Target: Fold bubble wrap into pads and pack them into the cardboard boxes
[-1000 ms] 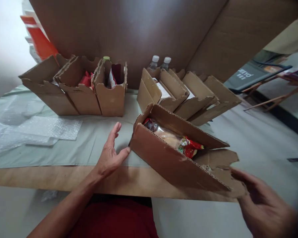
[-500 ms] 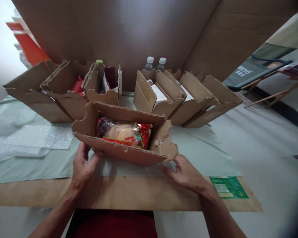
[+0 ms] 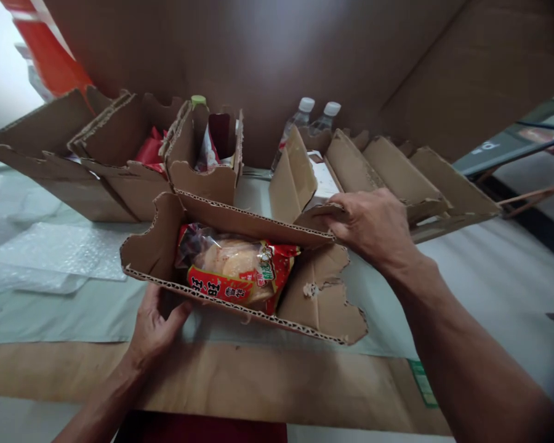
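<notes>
In front of me an open cardboard box (image 3: 240,215) stands slightly tilted and turned. Inside it lies a clear and red bag of round rice crackers (image 3: 240,271). At its lower left side is my left hand (image 3: 154,323), the thumb on the near wall and the other fingers partly hidden under the box. Beyond the near box, my right hand (image 3: 373,227) grips the front edge of a second cardboard box (image 3: 289,184), fingers bent over the rim. That second box holds a white carton (image 3: 322,178).
Several cardboard boxes (image 3: 50,178) line the back left, one with a red packet (image 3: 151,149). More boxes (image 3: 397,166) lean at the back right. Two clear bottles (image 3: 300,117) stand behind. Bubble wrap (image 3: 69,252) lies at left on the pale green cloth (image 3: 64,320).
My right hand left the near box's right corner and moved up to the front edge of the box with the white carton. The near box has turned, its right end closer to me.
</notes>
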The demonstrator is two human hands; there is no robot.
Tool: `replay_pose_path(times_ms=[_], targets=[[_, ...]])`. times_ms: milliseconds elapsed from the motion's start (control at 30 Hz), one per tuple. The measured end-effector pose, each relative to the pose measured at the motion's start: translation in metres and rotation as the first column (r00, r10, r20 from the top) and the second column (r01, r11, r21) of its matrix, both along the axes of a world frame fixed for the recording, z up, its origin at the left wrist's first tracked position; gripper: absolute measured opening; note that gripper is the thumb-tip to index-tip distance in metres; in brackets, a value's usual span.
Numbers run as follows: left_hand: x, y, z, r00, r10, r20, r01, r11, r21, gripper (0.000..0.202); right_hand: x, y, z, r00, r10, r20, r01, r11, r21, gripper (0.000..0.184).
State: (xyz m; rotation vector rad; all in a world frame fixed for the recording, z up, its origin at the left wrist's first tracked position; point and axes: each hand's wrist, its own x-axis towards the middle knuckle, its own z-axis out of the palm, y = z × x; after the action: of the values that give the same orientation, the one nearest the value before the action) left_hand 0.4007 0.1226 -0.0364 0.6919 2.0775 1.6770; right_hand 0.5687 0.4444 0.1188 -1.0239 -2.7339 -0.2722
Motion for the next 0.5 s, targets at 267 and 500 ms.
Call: replay_pose_path(times_ms=[267,500], targets=[[0.004,0.001,0.005,1.000,0.009,-0.022,-0.009,1.000,-0.010,0.055,0.059,-0.029,-0.011,0.872,0.269,-0.408,-0.193,0.957,0.217,0.031],[0.016,0.003,0.010,1.000,-0.011,0.023,0.010,0.999,0.038,0.051,0.110,-0.122,-0.106,0.897,0.121,-0.426,-0.326,0.831,-0.450,0.045]])
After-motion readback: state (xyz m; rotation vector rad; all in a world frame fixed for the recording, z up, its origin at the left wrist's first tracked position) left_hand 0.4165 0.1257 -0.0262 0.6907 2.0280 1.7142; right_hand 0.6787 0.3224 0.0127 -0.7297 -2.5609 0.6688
